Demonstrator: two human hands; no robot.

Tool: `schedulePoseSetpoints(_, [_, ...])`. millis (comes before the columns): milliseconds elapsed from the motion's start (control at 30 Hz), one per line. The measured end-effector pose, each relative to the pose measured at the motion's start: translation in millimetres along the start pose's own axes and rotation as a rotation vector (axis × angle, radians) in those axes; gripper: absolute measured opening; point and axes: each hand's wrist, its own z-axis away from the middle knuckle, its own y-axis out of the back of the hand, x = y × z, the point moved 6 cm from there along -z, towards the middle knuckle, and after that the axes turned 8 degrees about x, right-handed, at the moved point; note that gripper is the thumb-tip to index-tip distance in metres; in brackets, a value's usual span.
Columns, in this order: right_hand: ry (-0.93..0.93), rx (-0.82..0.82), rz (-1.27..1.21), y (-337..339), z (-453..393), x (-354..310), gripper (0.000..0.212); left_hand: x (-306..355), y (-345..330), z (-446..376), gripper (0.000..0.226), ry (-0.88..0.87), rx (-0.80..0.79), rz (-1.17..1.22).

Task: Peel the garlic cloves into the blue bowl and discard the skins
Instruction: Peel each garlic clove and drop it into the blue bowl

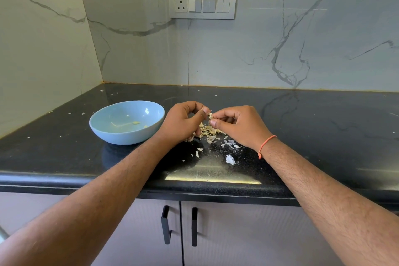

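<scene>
A polished black stone worktop (302, 127) runs under a white marble-veined wall. Near its middle, raised just above the surface, a small papery-skinned garlic clove (210, 116) is pinched between both hands: the left hand (183, 123) and the right hand (239, 125) each curl fingertips onto it. Directly beneath lies a heap of pale torn skins (209, 131). Towards the left rear corner sits the shallow blue bowl (121, 136), holding a few peeled pieces. Peeling looks mid-way; next, the bared clove must reach the bowl.
</scene>
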Motion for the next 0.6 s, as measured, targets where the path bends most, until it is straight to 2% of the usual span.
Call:
schedulePoseSetpoints(333, [0.024,0.039,0.001,6.5,1.5,-3.6,0.015,7.8,4.2,4.2,0.016,-0.074,0.098,-0.155])
schedulePoseSetpoints(433, [0.02,0.057,-0.003,7.8,1.0,-3.3,0.015,5.6,5.1,4.0,0.005,-0.083,0.093,-0.18])
schedulePoseSetpoints(533, [0.005,0.075,0.007,9.5,-0.3,-1.8,0.015,6.7,5.1,4.9,0.022,-0.141,0.074,-0.249])
schedulePoseSetpoints(600, [-0.002,0.076,0.02,9.8,-0.6,-0.3,0.015,9.9,4.5,5.8,0.022,-0.197,0.068,-0.267])
